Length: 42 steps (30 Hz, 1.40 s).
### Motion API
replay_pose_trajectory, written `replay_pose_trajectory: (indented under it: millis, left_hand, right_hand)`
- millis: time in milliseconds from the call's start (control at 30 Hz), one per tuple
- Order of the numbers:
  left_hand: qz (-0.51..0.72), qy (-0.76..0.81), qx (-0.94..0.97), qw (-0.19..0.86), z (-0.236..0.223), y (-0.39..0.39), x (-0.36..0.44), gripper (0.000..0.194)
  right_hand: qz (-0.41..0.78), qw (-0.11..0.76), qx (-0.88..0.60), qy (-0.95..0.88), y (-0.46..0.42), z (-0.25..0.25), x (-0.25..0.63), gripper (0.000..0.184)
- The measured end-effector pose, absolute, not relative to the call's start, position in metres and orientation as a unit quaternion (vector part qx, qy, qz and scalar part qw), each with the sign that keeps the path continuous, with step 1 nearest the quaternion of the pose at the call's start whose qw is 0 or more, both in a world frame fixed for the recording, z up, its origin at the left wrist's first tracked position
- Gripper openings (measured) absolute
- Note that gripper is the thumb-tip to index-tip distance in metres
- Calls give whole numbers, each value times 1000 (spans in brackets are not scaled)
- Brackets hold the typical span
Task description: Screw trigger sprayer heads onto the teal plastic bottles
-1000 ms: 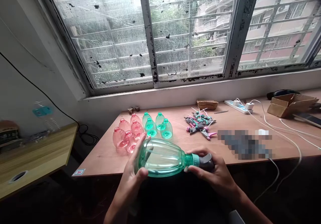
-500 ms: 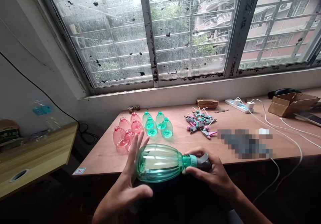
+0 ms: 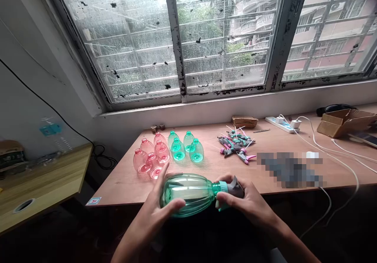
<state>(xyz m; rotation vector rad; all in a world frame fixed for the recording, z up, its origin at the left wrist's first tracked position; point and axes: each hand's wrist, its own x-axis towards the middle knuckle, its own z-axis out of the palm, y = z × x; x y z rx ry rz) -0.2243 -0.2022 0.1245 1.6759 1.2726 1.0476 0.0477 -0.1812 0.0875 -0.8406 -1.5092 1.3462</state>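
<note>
A clear green spray bottle (image 3: 188, 190) lies sideways above the table's front edge, its base to the left. My left hand (image 3: 156, 210) is closed round the base end, thumb across the near side and fingers behind. At the neck, my right hand (image 3: 250, 204) grips the grey and green spray head (image 3: 234, 188), which sits on the bottle's mouth. Several open green bottles (image 3: 196, 151) stand beyond my left hand, beside several pink bottles (image 3: 140, 161). Loose spray heads (image 3: 237, 143) with thin tubes are heaped further right.
A power strip (image 3: 282, 125) with white plugs and trailing cables (image 3: 335, 163) is at the right. Near it are an open cardboard box (image 3: 332, 125) and a blurred dark item (image 3: 290, 170). A small brown box (image 3: 244, 122) rests by the window wall.
My left hand has closed from spread fingers onto the bottle's base, its thumb now against the side. The spray head has turned a little in my right hand.
</note>
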Motion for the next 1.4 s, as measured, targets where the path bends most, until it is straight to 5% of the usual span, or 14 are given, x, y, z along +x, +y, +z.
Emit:
replay_pose_trajectory:
  millis: [167, 433, 600, 767, 900, 1067, 1300, 1400]
  left_hand:
    - [472, 409, 702, 342, 125, -206, -215, 113]
    - [447, 496, 556, 495, 116, -194, -211, 84]
    - [429, 473, 626, 448, 122, -195, -220, 74]
    - [449, 373, 702, 409, 126, -204, -226, 92]
    - [453, 341, 681, 463, 121, -201, -222, 101]
    - [448, 429, 607, 496, 116, -192, -217, 75]
    - [514, 317, 743, 288, 127, -201, -214, 92]
    - [537, 307, 745, 249, 126, -204, -209, 95]
  right_hand:
    - [576, 492, -314, -572, -180, 85, 46, 34]
    - [224, 543, -333, -737, -186, 69, 49, 28]
    - [372, 517, -365, -679, -181, 74, 46, 27]
    - [593, 486, -285, -575, -177, 79, 44, 33]
    - [457, 532, -334, -630, -181, 72, 46, 29]
    - [265, 544, -339, -720, -187, 70, 48, 26]
    - [581, 496, -298, -573, -184, 80, 42, 33]
    - [596, 508, -278, -556, -185, 77, 40, 35]
